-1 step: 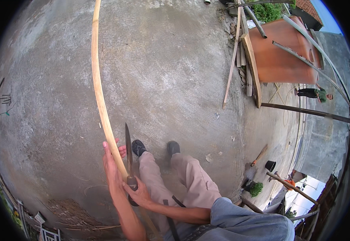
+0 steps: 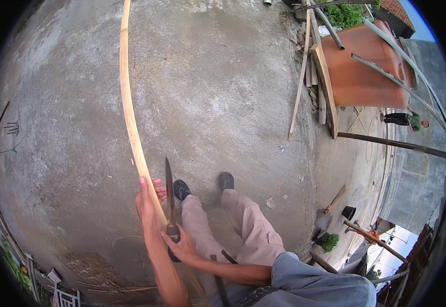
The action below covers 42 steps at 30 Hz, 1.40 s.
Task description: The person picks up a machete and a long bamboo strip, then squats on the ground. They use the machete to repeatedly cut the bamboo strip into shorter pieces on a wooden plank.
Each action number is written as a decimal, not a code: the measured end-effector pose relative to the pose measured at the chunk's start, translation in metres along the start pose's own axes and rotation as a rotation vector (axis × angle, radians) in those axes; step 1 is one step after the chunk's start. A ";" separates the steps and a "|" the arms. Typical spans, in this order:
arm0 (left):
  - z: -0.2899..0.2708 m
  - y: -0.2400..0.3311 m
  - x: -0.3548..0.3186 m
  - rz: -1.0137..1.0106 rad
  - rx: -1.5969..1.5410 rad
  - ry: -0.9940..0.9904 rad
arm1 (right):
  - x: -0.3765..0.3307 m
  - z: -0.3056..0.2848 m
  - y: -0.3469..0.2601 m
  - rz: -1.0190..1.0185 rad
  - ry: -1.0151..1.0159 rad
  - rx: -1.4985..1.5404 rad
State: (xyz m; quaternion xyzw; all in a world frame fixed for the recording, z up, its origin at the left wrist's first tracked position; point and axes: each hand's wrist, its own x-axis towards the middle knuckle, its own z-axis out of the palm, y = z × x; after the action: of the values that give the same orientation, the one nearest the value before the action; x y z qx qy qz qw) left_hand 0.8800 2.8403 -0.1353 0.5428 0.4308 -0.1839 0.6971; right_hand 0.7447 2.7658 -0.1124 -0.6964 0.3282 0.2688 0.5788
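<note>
Daylight spreads evenly over the grey concrete floor (image 2: pixel 218 117), mid-bright, shadows v. soft, a bit dimmer nr the shoes (image 2: pixel 181 190). Sky (image 2: pixel 399 243) lower R is nearly blown out! Knife blade (image 2: pixel 169 189) reads pretty crisp; far bg's softer. Fisheye bends the outer edges, w/ blue fringing, black corners.

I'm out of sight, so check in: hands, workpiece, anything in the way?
Left hand open, supporting long pale strip. Right hand gripping knife. Blade appears near left fingers. Nothing visibly blocking hands.
</note>
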 end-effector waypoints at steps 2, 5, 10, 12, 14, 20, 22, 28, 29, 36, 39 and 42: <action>0.030 0.015 0.021 0.049 -0.043 0.095 | 0.028 -0.022 -0.013 -0.083 -0.079 0.177; 0.053 0.028 0.046 0.101 0.106 0.163 | 0.084 -0.068 -0.065 -0.058 0.002 0.542; 0.094 0.039 0.075 -0.089 0.271 0.190 | 0.224 -0.211 -0.111 0.306 0.064 0.472; 0.094 0.026 0.082 -0.250 0.245 0.172 | 0.259 -0.276 -0.133 0.413 0.007 0.450; 0.112 0.020 0.082 -0.285 0.334 0.255 | 0.280 -0.349 -0.182 0.382 0.018 0.394; 0.215 0.026 0.046 0.156 0.805 0.486 | 0.327 -0.501 -0.246 0.150 0.296 0.111; 0.244 0.052 0.029 0.178 0.875 0.551 | 0.339 -0.517 -0.258 0.122 0.322 0.008; 0.311 0.105 0.019 0.341 0.937 0.509 | 0.338 -0.472 -0.328 -0.127 0.164 -0.399; 0.326 0.119 0.020 0.225 0.838 0.437 | 0.333 -0.458 -0.352 -0.120 0.068 -0.363; 0.443 0.213 0.049 -0.046 0.246 0.042 | 0.326 -0.402 -0.450 -0.337 -0.394 -0.382; 0.488 0.227 0.085 0.017 0.047 -0.001 | 0.356 -0.421 -0.461 -0.494 -0.493 -0.288; 0.492 0.244 0.110 -0.057 0.237 0.056 | 0.418 -0.452 -0.432 -0.426 -0.326 0.036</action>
State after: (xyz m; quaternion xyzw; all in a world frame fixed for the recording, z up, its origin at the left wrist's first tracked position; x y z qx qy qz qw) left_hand 1.3160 2.4973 -0.0576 0.6139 0.4406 -0.2381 0.6102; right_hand 1.3421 2.3104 -0.0719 -0.6871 0.0814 0.2435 0.6797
